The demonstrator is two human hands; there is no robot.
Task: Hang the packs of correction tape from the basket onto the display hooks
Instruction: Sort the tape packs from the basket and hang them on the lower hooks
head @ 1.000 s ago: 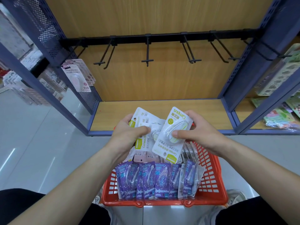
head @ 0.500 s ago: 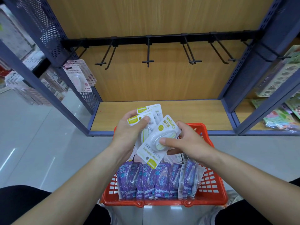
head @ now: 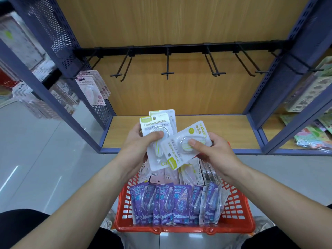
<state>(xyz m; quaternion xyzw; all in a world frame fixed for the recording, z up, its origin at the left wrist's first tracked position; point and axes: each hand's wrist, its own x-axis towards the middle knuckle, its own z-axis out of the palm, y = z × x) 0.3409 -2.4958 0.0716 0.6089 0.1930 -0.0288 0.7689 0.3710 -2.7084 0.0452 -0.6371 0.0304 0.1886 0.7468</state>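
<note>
From the head camera, the only view you have, your left hand (head: 136, 146) grips a small stack of white-and-green packs (head: 156, 126) upright above the basket (head: 239, 212). The thumb is clamped across the front blister and the fingers are curled behind. This looks like a way of gathering several packs so they can go onto a hook together. Your right hand (head: 215, 151) pinches a single matching pack (head: 186, 146), thumb on its clear blister and fingers underneath. The pack lies tilted, overlapping the stack's lower right corner. Its green header and hang hole point down and left, while the stack's headers sit at the top, so it probably needs turning before the holes line up. The rest of the stock is in the basket below your wrists: a front row of purple packs (head: 179, 202) standing on end, with pale pink and white ones lying behind them. The display hooks (head: 167, 69) on the black rail (head: 179, 48) are bare, apart from some pink packs (head: 91, 90) hanging at the far left. "Campus" is printed on the stack's front card beside Chinese characters. It also appears on the tilted pack, on the pink hanging pack, and upside down on the purple ones. The finer print is too small to read.
</note>
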